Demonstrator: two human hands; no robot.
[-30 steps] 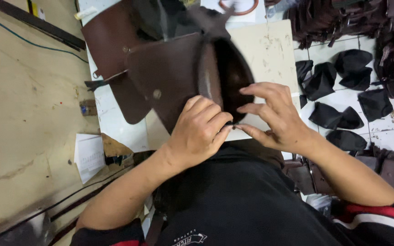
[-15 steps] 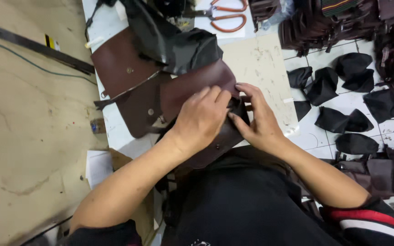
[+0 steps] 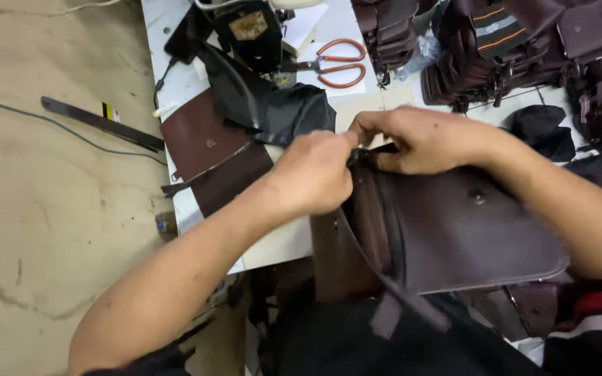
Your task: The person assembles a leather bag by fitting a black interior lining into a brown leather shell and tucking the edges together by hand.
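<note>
A dark brown leather bag with a snap button lies across my lap and the edge of the white table. My left hand pinches the bag's upper left corner where a black strap or zipper end sticks out. My right hand grips the same top edge from the other side, fingertips meeting my left hand's. A black strap runs down the bag's front toward my dark clothing.
Brown leather flaps and black lining fabric lie on the table's left part. Orange-handled scissors rest at the back by a black machine part. Stacked brown bags and black fabric pieces fill the right.
The bag has been turned and lowered toward my lap, its flap side now facing up. Both hands shifted from its middle to its top edge, pinching one corner.
</note>
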